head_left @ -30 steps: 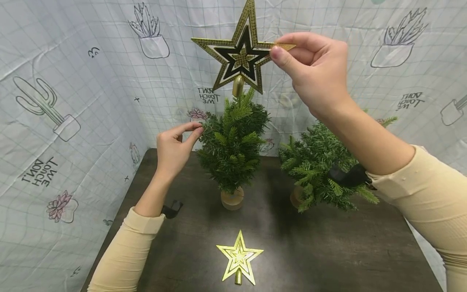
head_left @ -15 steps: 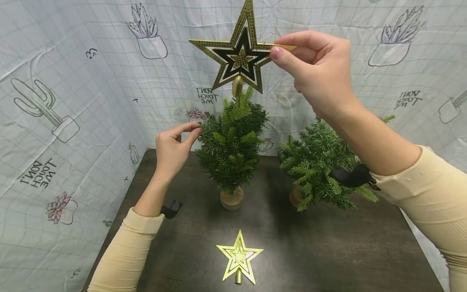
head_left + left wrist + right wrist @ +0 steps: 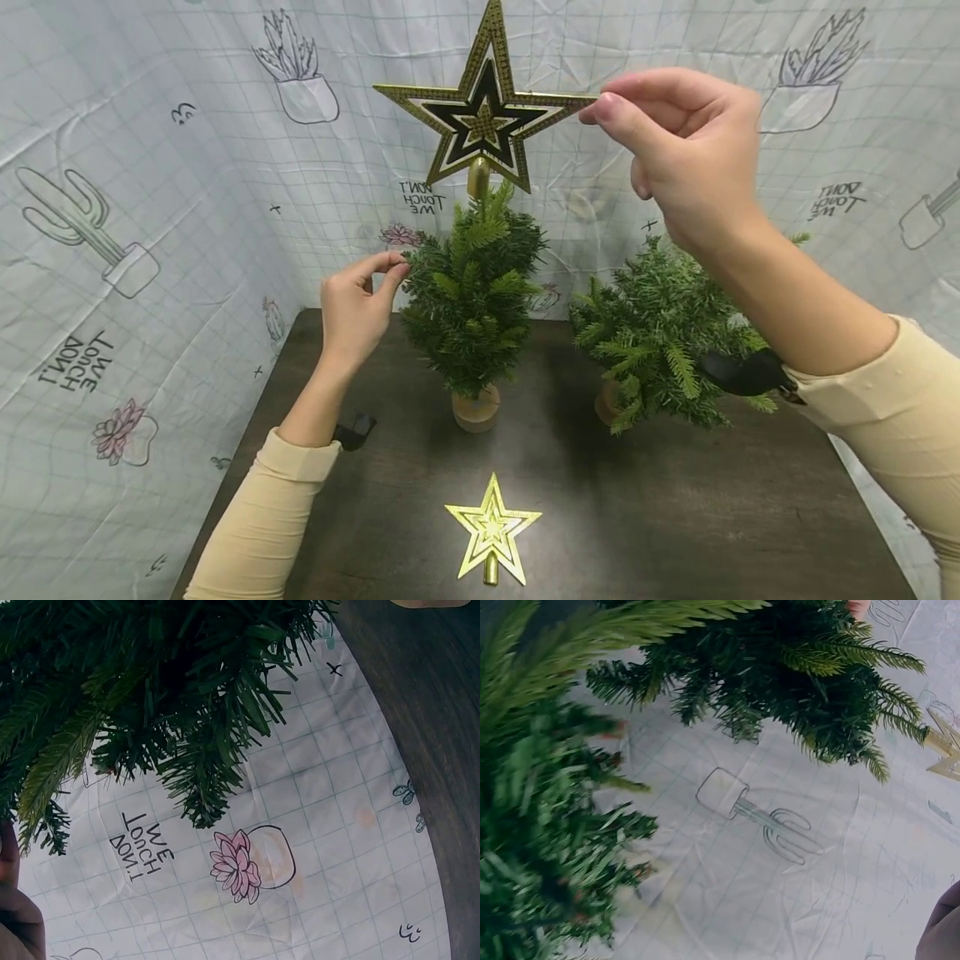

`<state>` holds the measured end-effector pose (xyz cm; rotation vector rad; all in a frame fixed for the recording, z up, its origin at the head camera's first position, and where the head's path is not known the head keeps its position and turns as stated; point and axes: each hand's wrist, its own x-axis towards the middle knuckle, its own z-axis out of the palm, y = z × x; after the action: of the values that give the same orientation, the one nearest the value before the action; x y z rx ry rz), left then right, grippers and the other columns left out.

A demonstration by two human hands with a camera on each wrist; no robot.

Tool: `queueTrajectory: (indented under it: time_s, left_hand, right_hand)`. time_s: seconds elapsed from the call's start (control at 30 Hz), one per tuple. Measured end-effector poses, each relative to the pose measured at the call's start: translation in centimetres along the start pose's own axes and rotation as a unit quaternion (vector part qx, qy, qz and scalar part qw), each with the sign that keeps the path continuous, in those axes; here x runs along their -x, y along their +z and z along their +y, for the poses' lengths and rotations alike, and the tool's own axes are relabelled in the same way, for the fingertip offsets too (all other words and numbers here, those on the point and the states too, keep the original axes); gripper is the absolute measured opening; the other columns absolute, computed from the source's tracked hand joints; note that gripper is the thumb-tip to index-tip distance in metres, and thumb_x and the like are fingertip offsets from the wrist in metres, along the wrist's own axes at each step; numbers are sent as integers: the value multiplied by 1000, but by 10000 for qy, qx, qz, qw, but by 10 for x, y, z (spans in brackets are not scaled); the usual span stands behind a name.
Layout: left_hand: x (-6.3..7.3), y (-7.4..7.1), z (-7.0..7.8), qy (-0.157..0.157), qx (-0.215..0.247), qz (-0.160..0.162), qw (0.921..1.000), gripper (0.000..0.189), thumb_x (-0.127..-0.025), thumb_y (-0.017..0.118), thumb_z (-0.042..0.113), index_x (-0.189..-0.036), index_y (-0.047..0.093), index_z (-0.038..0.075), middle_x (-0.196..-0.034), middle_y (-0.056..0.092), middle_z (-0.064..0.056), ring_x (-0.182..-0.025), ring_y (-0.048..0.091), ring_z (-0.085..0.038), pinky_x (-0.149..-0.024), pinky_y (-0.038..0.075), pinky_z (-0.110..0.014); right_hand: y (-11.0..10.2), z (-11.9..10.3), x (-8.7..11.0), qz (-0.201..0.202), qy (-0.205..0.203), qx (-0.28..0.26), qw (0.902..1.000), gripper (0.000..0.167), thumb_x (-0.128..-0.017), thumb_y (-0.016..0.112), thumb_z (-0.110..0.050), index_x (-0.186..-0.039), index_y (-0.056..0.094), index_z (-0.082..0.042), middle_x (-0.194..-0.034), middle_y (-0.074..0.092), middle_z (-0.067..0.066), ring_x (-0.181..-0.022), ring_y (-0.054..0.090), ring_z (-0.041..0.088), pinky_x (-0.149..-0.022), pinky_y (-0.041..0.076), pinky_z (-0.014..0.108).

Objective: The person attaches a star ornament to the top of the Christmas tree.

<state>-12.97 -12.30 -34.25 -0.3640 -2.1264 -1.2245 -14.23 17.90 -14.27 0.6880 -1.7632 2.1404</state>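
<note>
A gold star tree topper with black inner outlines stands on the tip of a small artificial Christmas tree, its socket over the top sprig. My left hand pinches a branch on the tree's left side. At the star's right point is my right hand, thumb and fingers loosely bent around its very end. That point shows in full, and I see no grip on it. In the right wrist view part of the star appears at the edge, apart from the right hand.
A second small tree stands at the right, leaning, partly behind the right forearm. Another gold star topper lies flat near the front of the dark wood table. A patterned cloth hangs behind and at the sides.
My right hand has slid rightward along the star's point and let go of it. The star stays on the tree. My left hand keeps its pinch on the branch.
</note>
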Motion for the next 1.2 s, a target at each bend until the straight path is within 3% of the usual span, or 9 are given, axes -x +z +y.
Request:
queueTrajectory:
  time_s: [0.23,0.4,0.77,1.2]
  left_hand:
    - [2,7,6,-76,-78,217,9997,17,-99,73,20,-105,80,5,-91,77,-6,-46,28,-10,-48,21,-26]
    - [2,8,7,-50,-48,269,9996,18,-99,74,20,-105,80,4,-93,77,-7,-48,28,-11,-49,22,-26]
    - [3,11,9,-23,65,336,9994,16,-99,73,18,-104,79,4,-91,76,-7,-48,30,-12,-49,22,-26]
    - [6,11,12,-212,131,342,9991,17,-100,72,19,-105,78,3,-92,76,-7,-47,29,-11,-48,21,-26]
  right_hand:
    - [-29,-4,11,111,-482,27,9988,20,-88,78,8,-97,69,23,-89,73,30,-33,29,15,-36,26,22]
    - [-46,-9,14,368,-495,-102,9980,21,-86,79,10,-97,68,25,-87,72,30,-33,31,15,-36,27,22]
    - [-81,-17,24,704,75,-426,9966,13,-84,76,18,-96,71,21,-87,74,26,-35,38,18,-36,30,23]
    - [-121,-13,42,813,467,250,9953,20,-85,79,13,-103,72,19,-93,76,23,-36,42,16,-37,36,22]
